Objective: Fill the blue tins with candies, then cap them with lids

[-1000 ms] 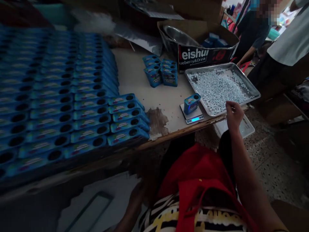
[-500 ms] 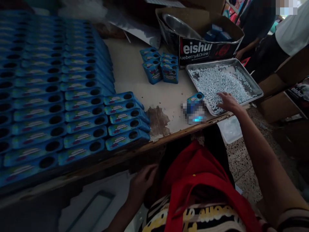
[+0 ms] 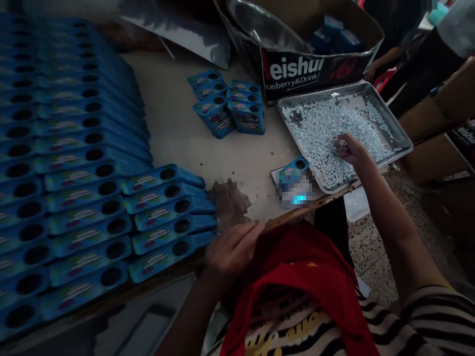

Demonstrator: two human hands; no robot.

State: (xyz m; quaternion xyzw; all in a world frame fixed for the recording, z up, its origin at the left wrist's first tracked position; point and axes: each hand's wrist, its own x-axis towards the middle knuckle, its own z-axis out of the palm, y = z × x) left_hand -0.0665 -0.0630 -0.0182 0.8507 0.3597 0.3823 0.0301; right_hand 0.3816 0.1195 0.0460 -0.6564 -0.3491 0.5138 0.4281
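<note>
My right hand (image 3: 351, 150) is closed over the metal tray (image 3: 404, 141), its curled fingers around some of the small pale blue-and-white candies (image 3: 326, 123) spread in it. A few candies show between the fingertips. My left hand (image 3: 236, 245) rests at the table's front edge, fingers stretched out and holding nothing. Close to the tray's left corner, a blue box with a round dark hole (image 3: 295, 168) lies by a blurred-out object (image 3: 297, 193). To the left of my left hand stand long rows of the same blue boxes (image 3: 159, 257).
Farther back on the table (image 3: 174, 123) is a small group of blue boxes (image 3: 247, 116). A black printed carton (image 3: 297, 74) behind the tray holds a metal pan (image 3: 267, 27) and several small blue packs. Other people stand at the upper right, beside brown cartons (image 3: 430, 148).
My right hand's spread fingers have closed on candies in the tray. My left hand has risen from below the table to its front edge. The view has shifted somewhat.
</note>
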